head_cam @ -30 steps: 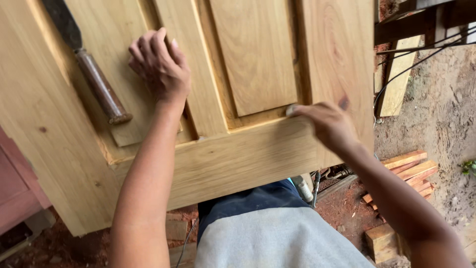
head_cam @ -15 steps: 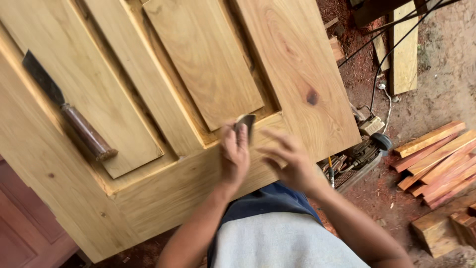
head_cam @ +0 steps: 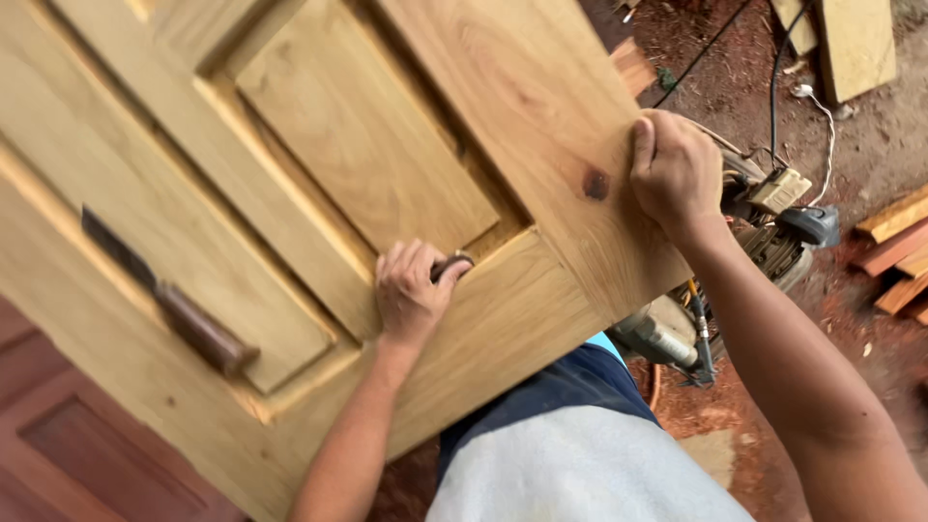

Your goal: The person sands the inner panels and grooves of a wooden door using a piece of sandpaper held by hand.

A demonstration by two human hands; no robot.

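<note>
A pale wooden panelled door [head_cam: 541, 106] lies flat in front of me. My left hand [head_cam: 411, 290] is closed around a small dark piece [head_cam: 450, 265], probably sandpaper or a scraper, pressed into the groove at the corner of a raised panel [head_cam: 367, 145]. My right hand [head_cam: 674, 169] grips the door's right edge near a dark knot [head_cam: 594, 184]. A chisel with a brown wooden handle [head_cam: 198, 329] rests on the left panel, away from both hands.
A power tool [head_cam: 773, 217] with cables lies on the red dirt ground under the door's right edge. Reddish wood offcuts [head_cam: 899, 246] are stacked at the right. Planks [head_cam: 855, 43] lie at the top right. A dark red door [head_cam: 68, 454] is at the lower left.
My right hand has left the small piece and gone up right to grip the door's edge. My left hand now holds the piece alone in the groove. The view shifted.
</note>
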